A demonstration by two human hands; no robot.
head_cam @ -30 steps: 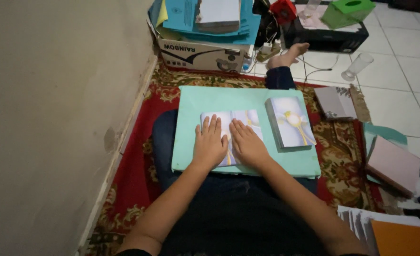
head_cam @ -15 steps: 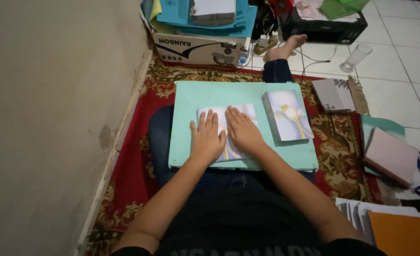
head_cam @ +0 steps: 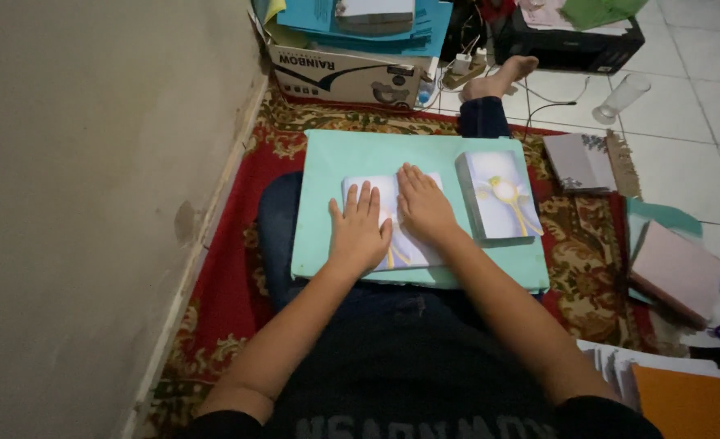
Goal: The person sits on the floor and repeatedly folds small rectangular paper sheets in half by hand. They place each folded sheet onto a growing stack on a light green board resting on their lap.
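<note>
Fingers [head_cam: 358, 203] spread flat, both the left hand [head_cam: 358, 236] and right hand [head_cam: 425, 207] pressing the card [head_cam: 392, 244] on the board [head_cam: 352, 154]; looks like creasing it, next probably needs stacking onto the pile [head_cam: 498, 195].

Printed paper card [head_cam: 392, 219] under hands, slightly glossy; card stack [head_cam: 498, 195] same. Matt turquoise paperboard folder [head_cam: 376, 154]. Woven cloth rug [head_cam: 230, 276]. Clear glass tumbler [head_cam: 620, 97]. Glossy floor tiles [head_cam: 693, 138].
</note>
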